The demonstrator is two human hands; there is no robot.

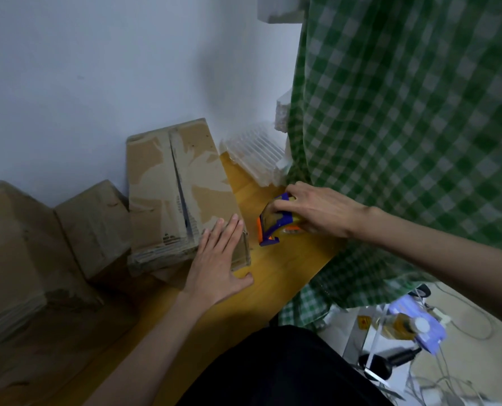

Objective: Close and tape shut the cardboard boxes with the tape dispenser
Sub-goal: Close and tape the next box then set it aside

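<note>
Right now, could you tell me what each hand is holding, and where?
The right hand grips the tape dispenser around its top. The left hand lies flat on the box.

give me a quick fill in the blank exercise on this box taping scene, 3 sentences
1. The right hand grips the blue and orange ____.
2. The left hand lies flat on the near corner of the middle cardboard box, whose top flaps meet at a seam that runs along its ____.
3. The cloth hanging at the right has a green and white ____ pattern.

Missing words: tape dispenser; middle; checked
</note>
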